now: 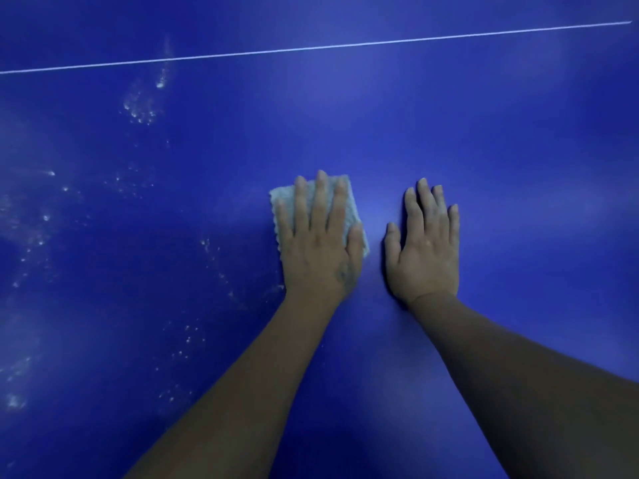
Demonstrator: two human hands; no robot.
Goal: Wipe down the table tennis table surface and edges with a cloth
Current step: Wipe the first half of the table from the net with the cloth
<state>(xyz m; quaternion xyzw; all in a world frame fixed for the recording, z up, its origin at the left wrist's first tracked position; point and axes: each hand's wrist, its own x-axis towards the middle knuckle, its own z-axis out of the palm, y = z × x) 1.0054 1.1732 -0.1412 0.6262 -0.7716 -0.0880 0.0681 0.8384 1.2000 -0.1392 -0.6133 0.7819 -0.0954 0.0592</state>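
Blue tabletop [484,133] fills my view, a thin white line [311,47] crossing it well beyond the cloth [280,197]. Left of the cloth I see pale specks [138,112] scattered. The cloth, light and folded, lies flat on the tabletop; left grip [321,243] presses on it, fingers straight and spread. Just right of the cloth, right grip [425,250] rests flat on the tabletop, fingers straight, holding nothing.

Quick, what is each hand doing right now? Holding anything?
Left hand: open, fingers straight, pressing the cloth flat on the table tennis table.
Right hand: open, flat on the table, holding nothing.
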